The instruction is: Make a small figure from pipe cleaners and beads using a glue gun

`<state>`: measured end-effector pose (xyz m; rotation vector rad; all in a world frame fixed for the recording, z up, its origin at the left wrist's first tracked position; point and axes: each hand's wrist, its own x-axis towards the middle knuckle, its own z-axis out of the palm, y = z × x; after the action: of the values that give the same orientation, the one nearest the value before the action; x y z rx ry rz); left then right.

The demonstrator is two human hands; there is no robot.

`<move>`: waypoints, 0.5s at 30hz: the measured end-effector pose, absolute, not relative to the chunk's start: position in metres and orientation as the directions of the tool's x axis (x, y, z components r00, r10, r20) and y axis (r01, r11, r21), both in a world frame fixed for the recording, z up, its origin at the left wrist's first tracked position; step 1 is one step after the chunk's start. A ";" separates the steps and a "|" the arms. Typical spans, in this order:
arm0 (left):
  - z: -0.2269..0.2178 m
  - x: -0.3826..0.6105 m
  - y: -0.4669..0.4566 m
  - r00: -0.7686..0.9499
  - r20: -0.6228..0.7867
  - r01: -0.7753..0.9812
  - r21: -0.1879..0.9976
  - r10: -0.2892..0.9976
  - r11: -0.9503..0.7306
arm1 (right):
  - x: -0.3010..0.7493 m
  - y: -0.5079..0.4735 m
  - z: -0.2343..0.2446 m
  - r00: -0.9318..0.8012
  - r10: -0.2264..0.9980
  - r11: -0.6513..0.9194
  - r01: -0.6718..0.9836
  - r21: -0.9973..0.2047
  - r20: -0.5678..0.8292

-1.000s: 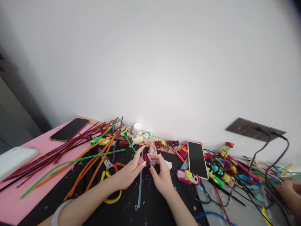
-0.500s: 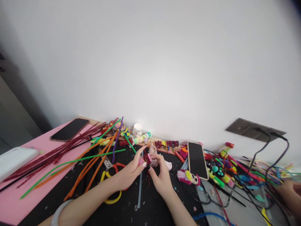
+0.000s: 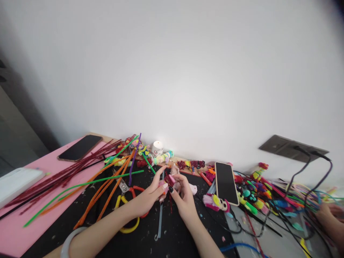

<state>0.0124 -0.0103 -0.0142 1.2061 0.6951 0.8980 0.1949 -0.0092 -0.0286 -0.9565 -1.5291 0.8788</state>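
Note:
Between the fingers of both hands is a small pipe-cleaner figure (image 3: 169,180), dark red with pink parts. My left hand (image 3: 151,196) grips its left side, thumb pressed in and index finger stretched above it. On the other side, thumb and fingers of my right hand (image 3: 185,199) pinch it. Fingers cover much of the figure. Below the hands, a grey strip (image 3: 160,222) lies on the black mat (image 3: 177,240). Scissors with red and yellow handles (image 3: 129,229) rest partly under my left forearm.
Loose orange pipe cleaners (image 3: 91,204) and dark red ones (image 3: 67,172) lie left, beside a black phone (image 3: 80,147). A white cup (image 3: 157,147) stands against the wall. To the right are a pale-framed phone (image 3: 226,182), a finished doll (image 3: 216,202), cables and another person's hand (image 3: 330,218).
The figure has turned slightly between my fingers, showing more of its pink part. Both hands stay in nearly the same place. The other person's hand at far right has shifted a little.

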 end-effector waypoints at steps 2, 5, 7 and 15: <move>-0.013 0.013 -0.011 0.487 0.009 -0.208 0.972 0.873 0.106 | 0.194 -0.009 -0.030 -0.105 0.920 0.387 0.099 -0.917 0.377; -0.009 0.013 -0.013 0.480 0.020 -0.180 0.981 0.877 0.076 | 0.195 -0.010 -0.032 -0.117 0.920 0.384 0.080 -0.920 0.374; -0.006 0.013 -0.014 0.467 0.035 -0.167 0.985 0.884 0.049 | 0.195 -0.011 -0.032 -0.125 0.917 0.391 0.080 -0.917 0.379; -0.003 0.008 -0.016 0.465 0.113 -0.118 0.991 0.878 -0.065 | 0.197 -0.012 -0.035 -0.161 0.911 0.399 0.101 -0.911 0.380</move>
<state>0.0083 -0.0165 -0.0026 1.3943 0.7281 0.9489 0.1969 -0.0119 -0.0352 -0.9258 -1.5708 0.9333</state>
